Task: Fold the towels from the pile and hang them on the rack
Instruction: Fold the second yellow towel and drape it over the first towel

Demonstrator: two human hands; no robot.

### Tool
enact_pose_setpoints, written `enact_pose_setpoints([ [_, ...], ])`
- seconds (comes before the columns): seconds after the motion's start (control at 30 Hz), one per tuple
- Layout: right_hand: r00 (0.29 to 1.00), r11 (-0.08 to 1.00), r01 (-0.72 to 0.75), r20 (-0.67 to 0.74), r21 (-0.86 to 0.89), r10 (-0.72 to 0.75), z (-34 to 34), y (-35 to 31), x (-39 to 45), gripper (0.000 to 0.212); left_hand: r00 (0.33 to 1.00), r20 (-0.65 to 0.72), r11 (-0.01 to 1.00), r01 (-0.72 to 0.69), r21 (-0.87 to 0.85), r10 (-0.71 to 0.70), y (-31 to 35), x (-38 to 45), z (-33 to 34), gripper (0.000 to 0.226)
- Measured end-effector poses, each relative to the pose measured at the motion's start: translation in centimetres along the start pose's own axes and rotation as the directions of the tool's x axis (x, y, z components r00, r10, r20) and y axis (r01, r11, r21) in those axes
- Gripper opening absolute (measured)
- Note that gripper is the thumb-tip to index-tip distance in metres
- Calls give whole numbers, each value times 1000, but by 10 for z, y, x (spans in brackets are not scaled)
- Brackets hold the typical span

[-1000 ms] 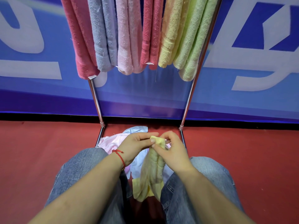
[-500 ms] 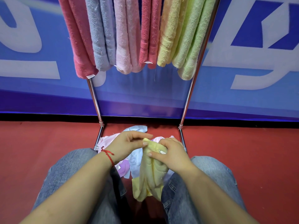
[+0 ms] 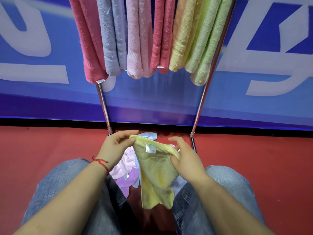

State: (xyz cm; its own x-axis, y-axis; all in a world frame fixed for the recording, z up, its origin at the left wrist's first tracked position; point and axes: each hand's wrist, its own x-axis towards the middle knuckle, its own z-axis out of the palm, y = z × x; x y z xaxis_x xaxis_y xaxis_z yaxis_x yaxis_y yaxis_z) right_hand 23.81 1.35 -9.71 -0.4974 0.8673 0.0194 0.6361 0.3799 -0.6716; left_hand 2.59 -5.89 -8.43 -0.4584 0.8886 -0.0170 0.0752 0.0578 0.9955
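The rack [image 3: 103, 106] serves as the landmark: two chrome uprights stand on the red floor [image 3: 50, 150] before a blue banner [image 3: 33, 92].

Left of the rack's left upright there is only banner and floor. Just inside that upright hangs a deep pink towel [image 3: 89, 53], its lower end reaching lowest on that side. Next along the rack hang a grey-blue towel [image 3: 111, 41], a pale pink towel [image 3: 137, 48], a darker rose towel [image 3: 161, 39], a peach-yellow towel [image 3: 180, 41] and a light green towel [image 3: 206, 48], which lies against the right upright.

Below the hanging row, at the rack's foot, the left hand [image 3: 115, 148] with a red string bracelet [image 3: 100, 162] on its wrist pinches the left corner of a yellow towel [image 3: 155, 173] between thumb and forefinger. The towel's top edge stretches rightward between the hands, a white label [image 3: 150, 148] showing on it, and the rest droops down between the person's jeans-clad knees [image 3: 67, 187].

Under and behind the yellow towel, between the rack's feet, lies the pile [image 3: 125, 168] of pink, lilac and pale blue cloths.

The right hand [image 3: 188, 160], near the right upright's foot, grips the towel's right corner with its lower fingers and thumb, while the forefinger is lifted and loosely extended.
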Motion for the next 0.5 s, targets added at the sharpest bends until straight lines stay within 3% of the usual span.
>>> enact_pose_setpoints([
  [0.1, 989, 983, 147, 46, -111, -143, 3, -7, -3, 51, 999, -38, 1000, -6, 29, 7, -2, -1, -4, 30],
  [0.2, 973, 950, 226, 95, -216, -210, 5, -13, -6, 34, 998, -62, 999, 0, 41, 2, -3, -1, -6, 29],
  [0.33, 951, 938, 308, 93, -162, -296, 10, -13, -9, 16, 995, -104, 995, 8, 100, 2, -7, 2, -5, 24],
  [0.43, 947, 947, 273, 224, -172, -232, 13, -6, -8, 37, 984, -178, 981, 11, 193, 24, -11, 6, -3, 24],
  [0.5, 958, 944, 236, 218, -232, -186, 13, -3, -5, 54, 966, -256, 974, 46, 220, 13, -13, 9, -4, 24],
])
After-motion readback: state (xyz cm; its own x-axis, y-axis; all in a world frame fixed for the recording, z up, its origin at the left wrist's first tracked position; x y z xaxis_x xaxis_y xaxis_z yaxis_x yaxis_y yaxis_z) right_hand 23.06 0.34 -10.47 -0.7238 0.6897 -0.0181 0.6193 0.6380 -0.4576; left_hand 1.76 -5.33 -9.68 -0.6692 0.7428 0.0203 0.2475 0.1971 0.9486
